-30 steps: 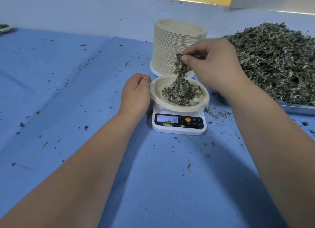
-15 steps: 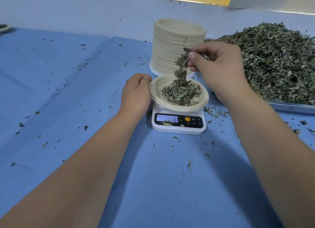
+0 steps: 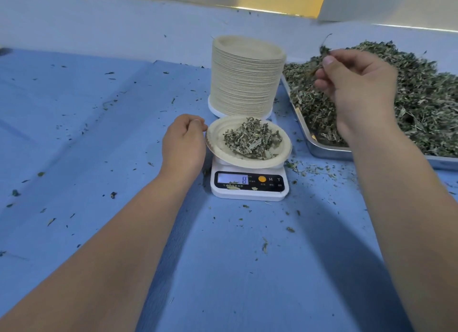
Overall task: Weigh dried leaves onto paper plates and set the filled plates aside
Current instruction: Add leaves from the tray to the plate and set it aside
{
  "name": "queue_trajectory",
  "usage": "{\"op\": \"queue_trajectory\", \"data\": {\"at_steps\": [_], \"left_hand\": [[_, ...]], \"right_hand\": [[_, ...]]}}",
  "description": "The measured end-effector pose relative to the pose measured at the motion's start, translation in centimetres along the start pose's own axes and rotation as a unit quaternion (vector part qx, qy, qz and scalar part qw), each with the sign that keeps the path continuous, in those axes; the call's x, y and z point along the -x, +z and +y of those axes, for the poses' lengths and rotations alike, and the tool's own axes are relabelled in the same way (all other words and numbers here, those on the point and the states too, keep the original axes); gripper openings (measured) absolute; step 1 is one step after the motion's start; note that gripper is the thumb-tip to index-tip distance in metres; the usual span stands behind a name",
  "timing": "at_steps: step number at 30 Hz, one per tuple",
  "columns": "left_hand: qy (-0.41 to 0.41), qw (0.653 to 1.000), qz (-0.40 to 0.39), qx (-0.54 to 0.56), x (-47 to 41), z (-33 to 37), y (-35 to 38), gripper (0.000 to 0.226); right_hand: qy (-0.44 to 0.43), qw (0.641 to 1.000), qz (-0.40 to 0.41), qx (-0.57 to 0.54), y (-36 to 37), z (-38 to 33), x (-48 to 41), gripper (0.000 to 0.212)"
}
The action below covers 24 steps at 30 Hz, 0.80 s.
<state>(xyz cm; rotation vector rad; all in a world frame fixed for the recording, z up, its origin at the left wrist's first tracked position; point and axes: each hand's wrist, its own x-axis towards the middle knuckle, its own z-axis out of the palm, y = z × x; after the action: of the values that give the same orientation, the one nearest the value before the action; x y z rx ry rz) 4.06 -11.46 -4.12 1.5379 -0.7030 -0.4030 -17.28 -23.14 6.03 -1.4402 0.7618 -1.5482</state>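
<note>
A paper plate (image 3: 218, 143) with a small heap of dried leaves (image 3: 251, 138) sits on a white digital scale (image 3: 249, 183) whose display reads 8. My left hand (image 3: 183, 143) grips the plate's left rim with curled fingers. Over the metal tray (image 3: 322, 150), heaped with dried leaves (image 3: 421, 103), hovers my right hand (image 3: 357, 83). It pinches a few leaves (image 3: 323, 52) between thumb and fingertips.
A tall stack of paper plates (image 3: 245, 78) stands just behind the scale. Blue cloth (image 3: 99, 133) covers the table, strewn with leaf crumbs, thickest to the right of the scale. A wall edge runs along the back.
My right hand has lifted a pinch of leaves off the plate and carried it right, over the tray. The left hand stays on the plate's rim. The scale still reads 8.
</note>
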Motion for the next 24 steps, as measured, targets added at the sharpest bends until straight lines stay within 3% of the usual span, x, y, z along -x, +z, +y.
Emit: {"op": "queue_trajectory", "data": {"at_steps": [3,5,8,10,15,19,24], "left_hand": [[-0.009,0.998,0.061,-0.013,-0.3,-0.2,-0.7,0.027],[-0.030,0.997,0.071,-0.004,-0.5,-0.1,-1.0,0.028],[-0.043,0.997,0.056,-0.003,-0.6,0.3,-1.0,0.028],[-0.044,0.998,0.047,0.000,-0.6,0.7,-1.1,0.027],[-0.048,0.998,0.026,0.007,-0.3,1.4,-1.5,0.024],[-0.034,0.999,0.016,-0.011,0.1,1.8,-1.4,0.024],[0.055,0.992,0.023,-0.109,0.4,1.6,-1.2,0.034]], "right_hand": [[-0.025,0.996,0.049,0.075,-2.1,1.2,-1.1,0.010],[-0.017,0.976,0.049,0.211,-3.5,2.6,-1.4,0.015],[0.063,0.906,-0.013,0.419,-5.1,5.1,-0.3,0.035],[0.074,0.870,-0.059,0.483,-5.5,6.3,0.8,0.049],[-0.020,0.865,-0.059,0.498,-4.7,6.2,1.7,0.038],[-0.117,0.866,-0.110,0.473,-2.9,4.7,3.5,0.022],[-0.086,0.853,-0.124,0.500,-2.2,3.2,4.9,0.017]]}}
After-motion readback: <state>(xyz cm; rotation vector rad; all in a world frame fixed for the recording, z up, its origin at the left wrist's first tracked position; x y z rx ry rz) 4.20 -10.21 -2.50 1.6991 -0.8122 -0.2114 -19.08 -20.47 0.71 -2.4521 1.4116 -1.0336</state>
